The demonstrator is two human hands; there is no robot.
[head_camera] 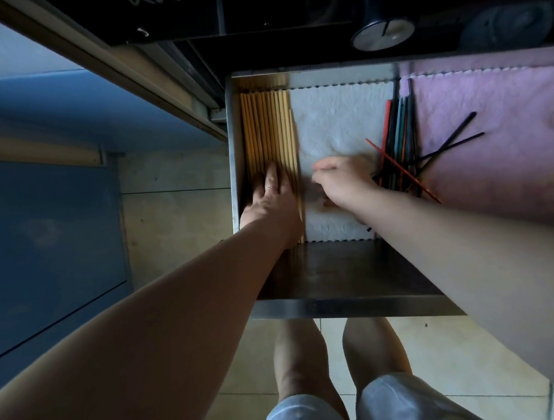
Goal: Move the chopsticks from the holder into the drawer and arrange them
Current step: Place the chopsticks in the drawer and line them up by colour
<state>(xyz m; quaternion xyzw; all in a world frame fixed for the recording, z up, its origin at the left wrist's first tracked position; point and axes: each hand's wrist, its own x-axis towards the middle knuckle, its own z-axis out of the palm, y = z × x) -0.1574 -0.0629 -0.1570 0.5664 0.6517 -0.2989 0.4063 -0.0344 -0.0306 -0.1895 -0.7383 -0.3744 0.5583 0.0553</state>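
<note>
The metal drawer (344, 301) stands pulled out below me. Several wooden chopsticks (266, 127) lie side by side in a neat row along its left wall. My left hand (273, 200) rests flat on their near ends, fingers spread, a ring on one finger. My right hand (341, 179) hovers over the white cloth (337, 114) in the middle, fingers curled; whether it pinches anything I cannot tell. Right of it lie several coloured and black chopsticks (399, 132), some bundled, some crossed loosely, including a red one (403, 170). No holder is in view.
A pink cloth (497, 143) lines the drawer's right part, torn at its right edge. A black stove front with a round knob (382, 34) sits above the drawer. A blue cabinet (43, 230) is on the left, tiled floor and my legs below.
</note>
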